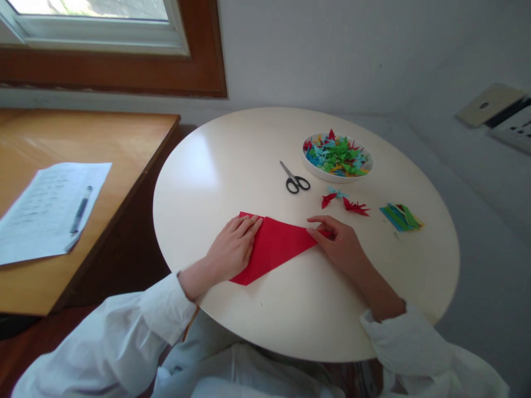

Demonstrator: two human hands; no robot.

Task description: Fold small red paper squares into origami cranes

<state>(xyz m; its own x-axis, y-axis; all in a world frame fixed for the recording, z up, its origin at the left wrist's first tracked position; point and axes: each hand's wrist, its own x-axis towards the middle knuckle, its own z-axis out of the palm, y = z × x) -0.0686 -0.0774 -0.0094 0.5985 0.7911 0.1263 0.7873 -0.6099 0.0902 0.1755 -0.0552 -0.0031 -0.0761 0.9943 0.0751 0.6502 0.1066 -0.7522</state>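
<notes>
A folded sheet of red paper (279,243) lies on the round white table, narrowing to a point on the right. My left hand (232,249) rests flat over its left part, fingers stretched out and pressing down. My right hand (338,243) is closed on the pointed right end, thumb and fingers around the tip, which they partly hide. Beyond the paper are scissors (295,180) with black handles. Small red folded paper cranes (355,207) and a light blue one (338,192) lie just past my right hand.
A white bowl (332,176) full of colourful paper cranes stands at the back of the round table (232,160). Coloured paper pieces (401,217) are stacked at the right. On the wooden desk (136,138) at left lie written sheets (41,215) and a pen (81,210).
</notes>
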